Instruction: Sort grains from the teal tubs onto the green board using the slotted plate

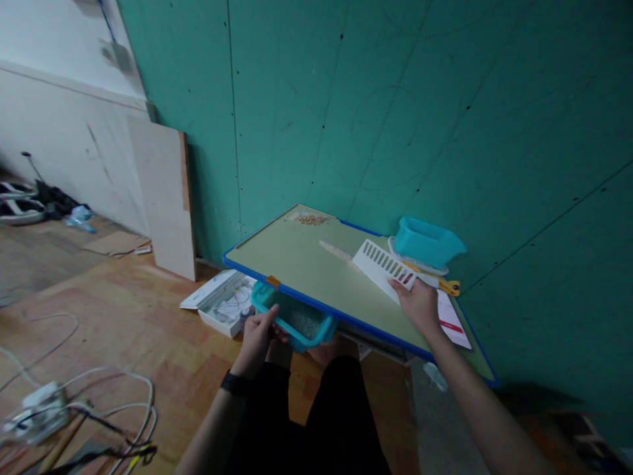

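Observation:
My left hand (256, 340) grips the near rim of a teal plastic container (316, 340), just below the table's front edge. Pale grains seem to lie inside it. My right hand (418, 305) is closed on the near end of a white slotted plastic piece (378, 272), tilted over the table (287, 254). At that piece's far edge, a line of pale grains (336, 251) runs across the tabletop. A small pile of brown grains (311, 220) lies near the far left corner.
A second teal container (428, 241) stands at the back right beside a yellow-handled tool (449, 287) and a white-and-red paper (452, 323). Below left, an open white box (227, 310) sits on the floor. A board (165, 198) leans on the wall; cables (143, 396) lie lower left.

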`<act>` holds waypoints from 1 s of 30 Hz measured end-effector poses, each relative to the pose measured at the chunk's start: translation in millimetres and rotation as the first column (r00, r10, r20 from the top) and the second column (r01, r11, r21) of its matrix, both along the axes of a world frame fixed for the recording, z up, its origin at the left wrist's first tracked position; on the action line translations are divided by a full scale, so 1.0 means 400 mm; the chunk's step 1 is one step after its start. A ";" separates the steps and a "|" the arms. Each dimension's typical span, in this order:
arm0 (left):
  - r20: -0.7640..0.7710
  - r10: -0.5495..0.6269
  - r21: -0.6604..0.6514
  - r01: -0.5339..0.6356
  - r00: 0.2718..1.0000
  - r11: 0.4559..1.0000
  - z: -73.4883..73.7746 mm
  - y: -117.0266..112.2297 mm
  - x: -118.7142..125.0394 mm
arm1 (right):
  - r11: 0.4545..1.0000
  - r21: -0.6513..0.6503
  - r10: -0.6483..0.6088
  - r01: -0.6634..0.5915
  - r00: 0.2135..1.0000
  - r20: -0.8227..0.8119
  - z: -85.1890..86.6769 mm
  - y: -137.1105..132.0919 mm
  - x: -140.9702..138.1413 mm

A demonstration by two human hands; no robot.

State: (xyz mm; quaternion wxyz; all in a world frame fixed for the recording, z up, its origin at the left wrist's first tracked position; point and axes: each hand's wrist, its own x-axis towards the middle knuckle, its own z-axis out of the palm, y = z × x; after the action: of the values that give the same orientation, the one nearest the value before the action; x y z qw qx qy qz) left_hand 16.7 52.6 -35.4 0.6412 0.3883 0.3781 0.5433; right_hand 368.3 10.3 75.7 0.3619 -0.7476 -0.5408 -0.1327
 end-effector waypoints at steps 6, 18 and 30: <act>-0.028 0.005 0.014 -0.005 1.000 1.000 0.010 -0.002 -0.001 | 0.998 -0.039 0.042 -0.043 0.999 -0.025 0.010 0.043 -0.026; -0.038 0.008 -0.010 -0.009 0.999 1.000 -0.004 0.010 -0.001 | 0.993 -0.023 0.113 -0.120 0.974 -0.194 0.016 0.179 -0.078; -0.047 -0.004 0.038 0.005 0.999 0.999 -0.018 0.010 -0.004 | 0.951 0.093 0.284 -0.295 0.714 -0.640 -0.007 0.262 -0.080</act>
State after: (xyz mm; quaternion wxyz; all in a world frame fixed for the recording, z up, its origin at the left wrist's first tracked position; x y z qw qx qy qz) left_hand 15.0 56.6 -42.7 0.6258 0.4139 0.3817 0.5397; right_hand 336.4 115.2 73.0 0.5360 -0.6562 -0.4940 0.1951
